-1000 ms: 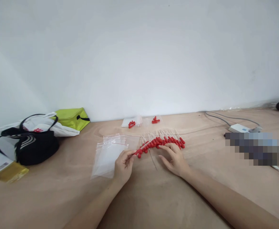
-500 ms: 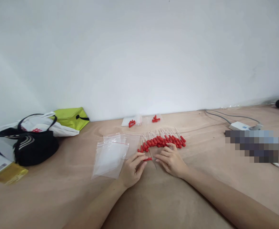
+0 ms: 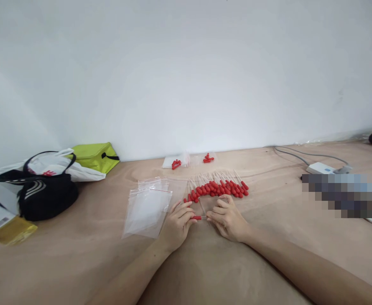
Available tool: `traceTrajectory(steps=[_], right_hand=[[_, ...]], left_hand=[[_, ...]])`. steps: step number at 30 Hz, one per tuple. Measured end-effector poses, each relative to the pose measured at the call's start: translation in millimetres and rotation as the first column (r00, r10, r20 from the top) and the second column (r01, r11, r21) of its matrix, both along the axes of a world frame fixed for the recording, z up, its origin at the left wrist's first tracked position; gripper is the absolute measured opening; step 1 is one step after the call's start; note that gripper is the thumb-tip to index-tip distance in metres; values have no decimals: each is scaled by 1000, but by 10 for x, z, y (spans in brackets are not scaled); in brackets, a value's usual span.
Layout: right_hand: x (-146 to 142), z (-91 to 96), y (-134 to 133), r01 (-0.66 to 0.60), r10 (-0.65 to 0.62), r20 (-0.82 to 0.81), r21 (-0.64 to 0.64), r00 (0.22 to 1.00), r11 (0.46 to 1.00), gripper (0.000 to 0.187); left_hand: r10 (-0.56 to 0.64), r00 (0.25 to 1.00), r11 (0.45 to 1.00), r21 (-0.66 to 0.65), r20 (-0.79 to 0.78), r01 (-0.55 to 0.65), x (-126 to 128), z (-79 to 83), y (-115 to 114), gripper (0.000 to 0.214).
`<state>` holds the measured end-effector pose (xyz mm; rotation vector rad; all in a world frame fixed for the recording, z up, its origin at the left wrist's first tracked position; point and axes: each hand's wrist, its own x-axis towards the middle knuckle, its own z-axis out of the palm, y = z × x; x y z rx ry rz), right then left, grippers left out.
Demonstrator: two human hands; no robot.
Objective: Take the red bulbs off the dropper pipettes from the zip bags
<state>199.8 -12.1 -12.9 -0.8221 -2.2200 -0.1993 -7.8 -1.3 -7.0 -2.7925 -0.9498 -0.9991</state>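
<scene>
A single red-bulbed dropper (image 3: 199, 217) lies level just above the wooden table between my two hands. My left hand (image 3: 178, 223) pinches its red bulb end. My right hand (image 3: 227, 218) pinches the clear glass end. Right behind my hands, several more droppers with red bulbs (image 3: 219, 187) lie side by side in a row. A small pile of clear zip bags (image 3: 148, 205) rests to the left of my left hand.
Two small filled bags with red bulbs (image 3: 190, 161) lie near the wall. A black handbag (image 3: 38, 190), a white bag and a lime-green pouch (image 3: 95, 156) sit at the left. A white power strip with cables (image 3: 321, 168) is at the right.
My left hand drew one dropper out of the row toward me. My right hand left the row and took hold of the dropper's other end.
</scene>
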Motion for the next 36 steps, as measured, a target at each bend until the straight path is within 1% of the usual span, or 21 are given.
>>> traceTrajectory(steps=[7, 11, 13, 16, 19, 22, 24, 26, 28, 30, 32, 34, 36], right_hand=[[-2, 2, -19, -34, 34, -4, -37, 999, 999, 21], [15, -18, -23, -26, 26, 4, -60, 1000, 998, 21], [53, -27, -25, -10, 10, 0, -77, 1000, 997, 21], [116, -42, -21, 45, -50, -38, -119, 998, 992, 21], [112, -57, -11, 126, -149, -121, -176, 981, 976, 19], [32, -67, 5, 195, -237, -161, -241, 958, 951, 19], [-28, -72, 17, 247, -290, -128, -271, 948, 930, 21], [-74, -75, 28, 306, -339, -77, -285, 937, 909, 19], [-105, -73, 30, 344, -369, -36, -285, 929, 895, 16], [-130, -60, 21, 355, -374, -16, -277, 927, 893, 12], [-149, -37, 0, 343, -360, -11, -272, 933, 899, 9], [-162, -9, -24, 321, -336, -8, -275, 942, 906, 12], [-167, 15, -44, 300, -313, -2, -276, 950, 913, 18]], left_hand=[[-27, 1000, 999, -43, -5, 27, 8, 36, -30, 17], [-42, 999, 998, -42, 12, 42, -8, 34, -36, 17], [-31, 999, 999, -30, 43, 33, -48, 27, -37, 17], [30, 993, 999, -20, 110, -27, -126, 17, -36, 15], [172, 971, 985, -44, 168, -167, -164, 4, -16, 14], [356, 905, 935, -97, 235, -342, -143, -19, 51, 14], [428, 864, 904, -138, 265, -406, -115, -38, 117, 15], [453, 855, 891, -176, 254, -420, -89, -53, 179, 10], [444, 867, 891, -215, 225, -400, -70, -62, 222, 10], [429, 877, 891, -262, 215, -371, -63, -62, 241, 15], [426, 879, 889, -282, 216, -362, -63, -51, 240, 21], [425, 883, 895, -240, 199, -377, -63, -26, 232, 23], [404, 901, 909, -173, 155, -378, -49, 12, 233, 19]])
